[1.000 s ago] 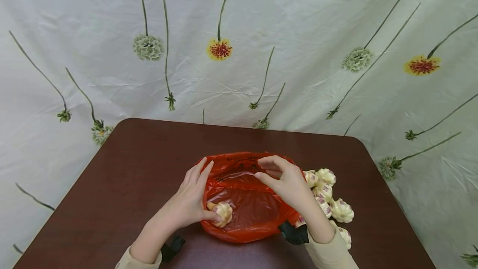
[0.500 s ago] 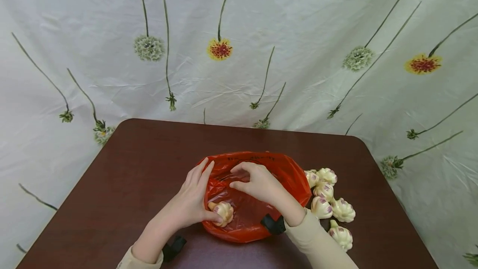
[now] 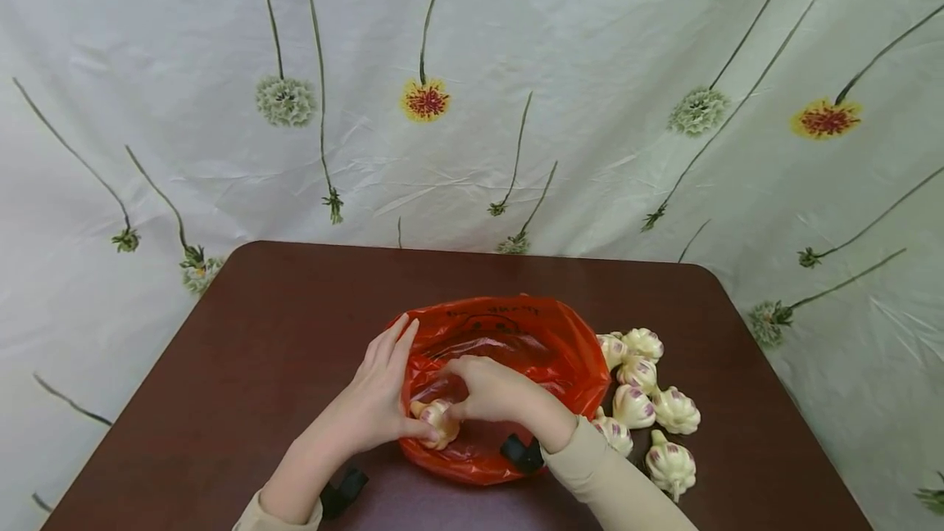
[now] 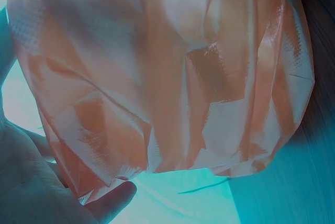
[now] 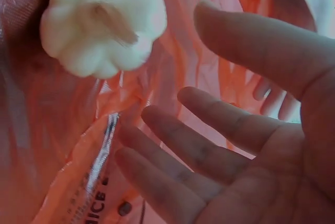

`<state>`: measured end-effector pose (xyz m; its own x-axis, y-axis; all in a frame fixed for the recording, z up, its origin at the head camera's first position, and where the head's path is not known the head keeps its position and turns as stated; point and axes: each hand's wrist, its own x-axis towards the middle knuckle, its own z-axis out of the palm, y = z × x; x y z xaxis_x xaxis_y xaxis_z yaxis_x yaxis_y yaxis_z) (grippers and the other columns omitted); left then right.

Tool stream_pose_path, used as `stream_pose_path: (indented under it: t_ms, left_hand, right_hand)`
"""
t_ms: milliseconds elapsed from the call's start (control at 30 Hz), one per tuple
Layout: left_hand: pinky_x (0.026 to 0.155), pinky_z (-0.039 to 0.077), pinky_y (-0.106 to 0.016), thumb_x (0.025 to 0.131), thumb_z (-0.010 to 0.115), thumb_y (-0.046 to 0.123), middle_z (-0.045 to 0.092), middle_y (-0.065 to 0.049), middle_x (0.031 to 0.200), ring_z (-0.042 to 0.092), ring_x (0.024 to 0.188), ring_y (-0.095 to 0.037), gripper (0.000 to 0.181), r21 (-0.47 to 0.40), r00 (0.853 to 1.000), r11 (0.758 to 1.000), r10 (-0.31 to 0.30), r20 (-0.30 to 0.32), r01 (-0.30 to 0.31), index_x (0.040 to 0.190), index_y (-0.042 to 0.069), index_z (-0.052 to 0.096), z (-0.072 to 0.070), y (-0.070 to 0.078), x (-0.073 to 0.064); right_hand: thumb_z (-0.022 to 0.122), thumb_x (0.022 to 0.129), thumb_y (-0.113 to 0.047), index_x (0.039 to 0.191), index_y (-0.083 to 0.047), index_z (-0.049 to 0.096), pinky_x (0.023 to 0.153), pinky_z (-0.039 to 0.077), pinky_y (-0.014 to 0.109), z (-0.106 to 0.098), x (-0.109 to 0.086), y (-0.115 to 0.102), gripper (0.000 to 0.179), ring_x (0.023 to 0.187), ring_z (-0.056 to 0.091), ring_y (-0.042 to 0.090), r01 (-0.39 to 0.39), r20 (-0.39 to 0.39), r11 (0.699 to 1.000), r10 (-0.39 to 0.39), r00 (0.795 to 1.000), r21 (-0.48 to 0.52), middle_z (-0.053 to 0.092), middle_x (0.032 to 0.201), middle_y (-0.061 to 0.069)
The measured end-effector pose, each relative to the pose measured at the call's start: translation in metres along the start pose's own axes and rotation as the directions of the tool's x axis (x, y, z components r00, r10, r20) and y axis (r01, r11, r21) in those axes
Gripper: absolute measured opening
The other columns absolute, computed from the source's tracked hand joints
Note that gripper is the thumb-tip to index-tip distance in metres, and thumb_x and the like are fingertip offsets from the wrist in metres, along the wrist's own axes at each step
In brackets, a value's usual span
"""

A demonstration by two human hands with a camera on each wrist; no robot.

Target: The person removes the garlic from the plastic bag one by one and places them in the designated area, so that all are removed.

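A red plastic bag point(image 3: 509, 351) stands with its mouth spread wide on the table. My left hand point(image 3: 372, 400) holds its left rim, thumb on the inner side and fingers along the outside; the left wrist view shows the crumpled bag wall point(image 4: 167, 109) beside that thumb. Inside the bag, near the left thumb, sits a pale, purple-tinged garlic bulb point(image 3: 444, 420). My right hand point(image 3: 490, 390) reaches in over it with thumb and fingers spread. In the right wrist view a gap shows between these fingers point(image 5: 209, 150) and the garlic bulb point(image 5: 104, 30).
To the right of the bag, several more garlic bulbs point(image 3: 633, 408) lie in a cluster on the dark brown table point(image 3: 317, 326). Behind the table hangs a white cloth point(image 3: 590, 47) printed with flowers. A black strap point(image 3: 522, 453) sits at the right wrist.
My right hand has moved left and down from the bag's right side to the garlic bulb inside. More of the bulbs on the right now show. My left hand stays on the rim.
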<state>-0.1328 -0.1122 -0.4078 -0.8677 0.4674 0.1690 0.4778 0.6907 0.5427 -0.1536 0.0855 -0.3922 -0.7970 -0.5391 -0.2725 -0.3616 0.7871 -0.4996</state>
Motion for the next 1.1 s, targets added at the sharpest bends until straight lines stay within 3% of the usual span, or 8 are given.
stream_pose_path:
  t_ms: [300, 533, 833, 1100]
  left_hand:
    - [0.109, 0.028, -0.067, 0.056, 0.095, 0.042, 0.015, -0.023, 0.160, 0.020, 0.143, -0.046, 0.132, 0.003, 1.000, 1.000, 0.004, -0.012, -0.004, 0.153, -0.005, 0.019, 0.001, 0.001, -0.001]
    - [0.108, 0.029, -0.068, 0.056, 0.094, 0.045, 0.017, -0.024, 0.159, 0.022, 0.141, -0.047, 0.132, 0.014, 1.000, 1.000, 0.013, -0.019, -0.013, 0.153, -0.005, 0.019, 0.002, 0.001, -0.001]
    - [0.108, 0.029, -0.068, 0.057, 0.094, 0.046, 0.016, -0.023, 0.160, 0.021, 0.142, -0.047, 0.132, 0.011, 1.000, 1.000, 0.011, -0.018, -0.011, 0.153, -0.005, 0.019, 0.003, -0.001, -0.002]
    - [0.109, 0.028, -0.067, 0.057, 0.094, 0.047, 0.014, -0.022, 0.161, 0.019, 0.143, -0.045, 0.133, 0.000, 1.000, 1.000, -0.002, -0.004, 0.002, 0.154, -0.003, 0.017, 0.003, -0.001, -0.002]
  right_hand:
    - [0.080, 0.081, -0.022, 0.134, -0.009, 0.059, 0.104, 0.046, 0.033, 0.010, 0.005, -0.004, 0.058, 0.118, 0.058, 0.015, -0.018, 0.055, 1.000, 0.019, 0.998, -0.009, 0.064, 0.129, 0.003]
    - [0.082, 0.079, -0.030, 0.130, -0.011, 0.059, 0.103, 0.047, 0.032, 0.017, 0.009, -0.009, 0.059, 0.113, 0.059, 0.014, -0.021, 0.072, 0.999, 0.024, 0.997, -0.036, 0.064, 0.125, 0.002]
    - [0.082, 0.079, -0.025, 0.118, -0.016, 0.067, 0.091, 0.049, 0.025, 0.026, 0.019, -0.009, 0.042, 0.090, 0.056, 0.007, -0.025, 0.092, 0.999, 0.027, 0.995, -0.030, 0.065, 0.103, -0.006]
    - [0.079, 0.081, -0.023, 0.100, -0.017, 0.066, 0.087, 0.048, 0.024, 0.033, 0.025, -0.011, 0.024, 0.087, 0.057, 0.009, -0.020, 0.086, 0.993, 0.030, 0.996, -0.114, 0.061, 0.091, -0.005]
